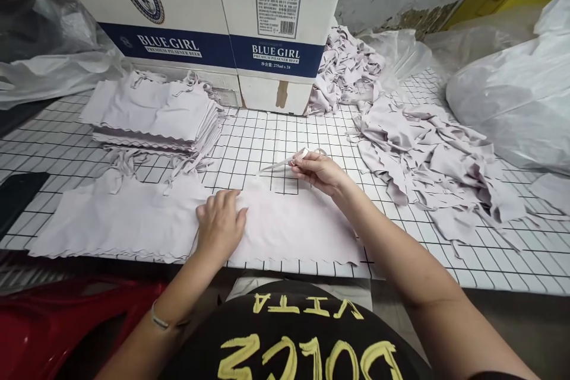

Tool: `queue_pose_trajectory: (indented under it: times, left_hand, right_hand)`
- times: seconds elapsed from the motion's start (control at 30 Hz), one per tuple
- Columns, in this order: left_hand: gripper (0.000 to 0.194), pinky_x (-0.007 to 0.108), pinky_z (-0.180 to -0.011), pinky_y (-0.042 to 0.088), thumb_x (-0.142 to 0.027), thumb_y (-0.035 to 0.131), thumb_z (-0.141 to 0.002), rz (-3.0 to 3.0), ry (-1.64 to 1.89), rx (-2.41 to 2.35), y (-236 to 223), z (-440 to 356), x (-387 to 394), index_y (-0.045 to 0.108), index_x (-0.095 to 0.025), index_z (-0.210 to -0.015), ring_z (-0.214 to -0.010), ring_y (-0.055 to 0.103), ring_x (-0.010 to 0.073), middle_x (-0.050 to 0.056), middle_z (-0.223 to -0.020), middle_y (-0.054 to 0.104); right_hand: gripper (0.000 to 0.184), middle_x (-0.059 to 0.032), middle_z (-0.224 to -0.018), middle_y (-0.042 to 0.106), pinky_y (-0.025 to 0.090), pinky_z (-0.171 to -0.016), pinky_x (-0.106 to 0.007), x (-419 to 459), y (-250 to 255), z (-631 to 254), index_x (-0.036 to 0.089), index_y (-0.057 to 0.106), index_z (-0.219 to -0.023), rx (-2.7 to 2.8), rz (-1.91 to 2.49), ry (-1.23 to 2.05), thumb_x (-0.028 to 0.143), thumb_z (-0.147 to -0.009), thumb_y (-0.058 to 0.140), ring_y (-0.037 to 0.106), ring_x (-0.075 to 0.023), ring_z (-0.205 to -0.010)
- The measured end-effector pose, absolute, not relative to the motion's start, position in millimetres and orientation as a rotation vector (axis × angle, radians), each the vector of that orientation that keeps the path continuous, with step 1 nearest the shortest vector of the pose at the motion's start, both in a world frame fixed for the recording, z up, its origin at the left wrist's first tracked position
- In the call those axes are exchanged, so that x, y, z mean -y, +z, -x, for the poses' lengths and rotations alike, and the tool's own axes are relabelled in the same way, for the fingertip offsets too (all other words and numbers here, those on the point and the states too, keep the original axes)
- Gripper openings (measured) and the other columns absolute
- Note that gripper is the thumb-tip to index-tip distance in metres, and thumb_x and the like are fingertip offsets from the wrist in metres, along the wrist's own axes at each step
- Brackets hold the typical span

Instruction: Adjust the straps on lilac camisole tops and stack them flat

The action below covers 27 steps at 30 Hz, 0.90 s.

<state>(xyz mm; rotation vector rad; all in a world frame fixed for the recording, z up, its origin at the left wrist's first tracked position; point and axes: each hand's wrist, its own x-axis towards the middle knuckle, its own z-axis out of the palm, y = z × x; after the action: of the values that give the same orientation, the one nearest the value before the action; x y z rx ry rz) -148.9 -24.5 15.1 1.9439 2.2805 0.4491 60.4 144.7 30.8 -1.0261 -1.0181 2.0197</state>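
Lying flat along the near edge of the checked table point(249, 130), the pale lilac cloth panel point(298, 231) extends to the right from beneath the left hand point(220, 222). That hand rests palm down at the panel's left end, fingers slightly bent and close together, thumb apart. The right hand point(318, 172), above the far edge, pinches between thumb and curled fingers a slender pointed tool, apparently scissors point(276, 165), its tip directed left; whether the blades are parted cannot be told.

The fabric appears thin, light and limp. It would probably shift or ruffle under a sideways drag, though it is unlikely to break; steady, flat pressure should suit it. For lifting, the two far corners, or both short ends taken together, offer the best hold, since a single-point grip would let the rest droop and fold. The wavy near edge may curl.

To the left lies a similar piece with straps point(129, 219); behind it stands a stack of folded pieces point(146, 110). Loose cloth point(427, 148) is heaped at right, beside a plastic bag point(516, 89).
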Motion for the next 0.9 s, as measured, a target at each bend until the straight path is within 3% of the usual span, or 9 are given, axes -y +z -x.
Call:
queue_pose_trajectory:
  times: [0.13, 0.27, 0.37, 0.47, 0.57, 0.77, 0.9]
  left_hand:
    - [0.022, 0.044, -0.085, 0.030, -0.032, 0.049, -0.093, -2.080, 0.470, -2.025, 12, 137, 4, 0.061, -0.021, -0.108, -0.104, 0.052, 0.0289, 0.010, -0.111, 0.063]
    - [0.015, 0.044, -0.083, 0.026, -0.033, 0.062, -0.086, -2.036, 0.383, -1.939, 6, 133, -10, 0.063, -0.021, -0.095, -0.099, 0.050, 0.0284, 0.008, -0.099, 0.064]
    - [0.012, 0.042, -0.083, 0.025, -0.029, 0.061, -0.085, -1.994, 0.389, -1.879, 6, 136, -8, 0.060, -0.020, -0.078, -0.098, 0.049, 0.0260, 0.005, -0.095, 0.063]
    - [0.004, 0.040, -0.083, 0.025, -0.025, 0.058, -0.086, -2.008, 0.409, -1.825, 7, 140, -5, 0.059, -0.021, -0.086, -0.100, 0.049, 0.0251, 0.005, -0.104, 0.062]
    - [0.017, 0.040, -0.084, 0.025, -0.028, 0.060, -0.086, -1.999, 0.387, -1.799, 7, 143, -6, 0.057, -0.023, -0.102, -0.102, 0.049, 0.0264, 0.005, -0.108, 0.064]
    - [0.012, 0.044, -0.085, 0.023, -0.034, 0.066, -0.083, -1.914, 0.389, -1.821, 9, 139, -10, 0.069, -0.023, -0.084, -0.095, 0.051, 0.0257, 0.004, -0.088, 0.066]
    - [0.012, 0.045, -0.088, 0.022, -0.036, 0.068, -0.082, -1.860, 0.530, -1.835, 7, 133, -8, 0.072, -0.025, -0.082, -0.096, 0.051, 0.0243, 0.002, -0.087, 0.066]
  right_hand:
    - [0.029, -0.0025, -0.075, 0.065, 0.049, -0.052, -0.014, -135, 25, -58, 0.013, 0.068, -0.079, 1.040, 0.983, 2.017, 0.016, -0.060, 0.090, 0.062, -0.0123, -0.070]
    - [0.037, -0.0040, -0.077, 0.066, 0.053, -0.064, -0.023, -122, 21, -60, 0.015, 0.066, -0.078, 1.039, 1.042, 2.006, 0.024, -0.053, 0.092, 0.064, -0.0174, -0.078]
    - [0.036, -0.0029, -0.075, 0.065, 0.053, -0.067, -0.027, -111, 16, -59, 0.016, 0.065, -0.079, 1.209, 0.989, 1.948, 0.031, -0.058, 0.090, 0.061, -0.0166, -0.073]
    - [0.035, -0.0021, -0.076, 0.064, 0.051, -0.067, -0.028, -100, 10, -55, 0.016, 0.064, -0.080, 1.396, 0.951, 1.867, 0.035, -0.062, 0.087, 0.059, -0.0152, -0.070]
    - [0.034, -0.0019, -0.077, 0.063, 0.052, -0.070, -0.031, -94, 7, -49, 0.017, 0.063, -0.081, 1.491, 0.934, 1.832, 0.037, -0.064, 0.085, 0.061, -0.0166, -0.071]
    - [0.031, -0.0014, -0.083, 0.060, 0.050, -0.075, -0.031, -90, 2, -45, 0.018, 0.059, -0.085, 1.699, 0.856, 1.736, 0.037, -0.071, 0.079, 0.059, -0.0165, -0.077]
    - [0.025, -0.0014, -0.084, 0.060, 0.049, -0.075, -0.031, -88, -7, -48, 0.019, 0.057, -0.087, 1.817, 0.807, 1.701, 0.034, -0.076, 0.074, 0.057, -0.0165, -0.077]
